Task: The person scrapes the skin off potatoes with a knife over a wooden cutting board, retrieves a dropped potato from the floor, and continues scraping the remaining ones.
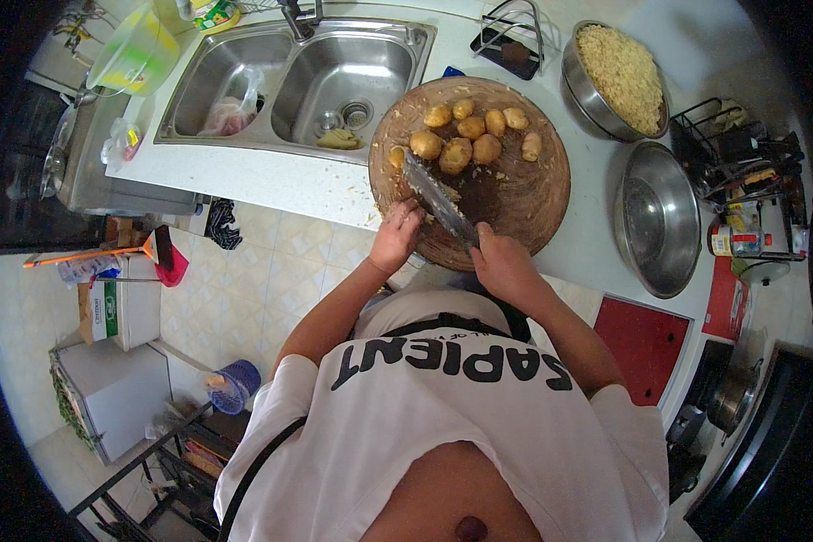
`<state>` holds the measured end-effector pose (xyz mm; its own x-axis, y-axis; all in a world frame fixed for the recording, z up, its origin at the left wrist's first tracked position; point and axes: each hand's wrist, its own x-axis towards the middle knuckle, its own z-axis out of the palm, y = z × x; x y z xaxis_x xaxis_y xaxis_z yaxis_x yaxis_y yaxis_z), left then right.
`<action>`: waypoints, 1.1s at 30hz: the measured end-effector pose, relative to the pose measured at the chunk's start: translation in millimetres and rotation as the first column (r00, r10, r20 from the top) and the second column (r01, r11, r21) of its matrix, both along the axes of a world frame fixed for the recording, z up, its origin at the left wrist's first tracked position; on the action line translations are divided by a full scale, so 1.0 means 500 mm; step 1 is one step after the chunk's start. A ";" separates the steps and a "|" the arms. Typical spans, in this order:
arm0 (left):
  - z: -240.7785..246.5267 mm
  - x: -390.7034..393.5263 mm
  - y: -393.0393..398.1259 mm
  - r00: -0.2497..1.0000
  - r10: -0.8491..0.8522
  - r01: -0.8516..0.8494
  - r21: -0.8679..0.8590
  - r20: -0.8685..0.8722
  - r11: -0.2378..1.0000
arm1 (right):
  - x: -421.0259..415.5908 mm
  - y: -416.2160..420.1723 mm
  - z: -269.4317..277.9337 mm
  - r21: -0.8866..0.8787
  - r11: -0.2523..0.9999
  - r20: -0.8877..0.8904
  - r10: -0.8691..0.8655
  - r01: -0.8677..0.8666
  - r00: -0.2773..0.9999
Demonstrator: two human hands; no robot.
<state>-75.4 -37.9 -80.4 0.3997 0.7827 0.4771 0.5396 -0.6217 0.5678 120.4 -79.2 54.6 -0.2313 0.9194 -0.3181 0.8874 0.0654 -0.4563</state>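
Note:
My right hand [505, 264] is closed around the handle of a wide-bladed kitchen knife, probably a cleaver [440, 200]. Its blade slants up and left over a round wooden chopping board [545, 183], with pale bits of food stuck to it. At the board's near left edge, my left hand [398, 236] has its fingers bent down close to the blade. Whether something sits under those fingertips is hidden. Beyond the blade several whole potatoes [455, 156] lie grouped on the board. Small pale shreds [457, 179] are scattered around them.
A double steel sink [278, 101] adjoins the board on the left, holding a bagged item [230, 115] and a yellowish cloth-like piece [340, 139]. To the right stand a steel bowl of pale chopped food [620, 78] and another steel basin [658, 220]. Behind is a metal rack [515, 34].

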 end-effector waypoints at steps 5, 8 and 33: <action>-0.001 -0.001 0.002 1.000 -0.015 0.015 0.019 -0.001 1.000 | 0.004 -0.004 -0.023 0.029 0.997 -0.009 0.067 -0.067 0.998; -0.012 0.000 -0.002 1.000 0.011 -0.011 -0.005 -0.014 1.000 | -0.001 0.003 -0.001 -0.032 0.998 -0.024 0.050 -0.051 0.998; 0.008 -0.029 0.016 0.994 -0.096 0.097 0.032 -0.042 0.995 | -0.012 0.001 -0.020 0.002 0.999 -0.027 0.049 -0.049 0.998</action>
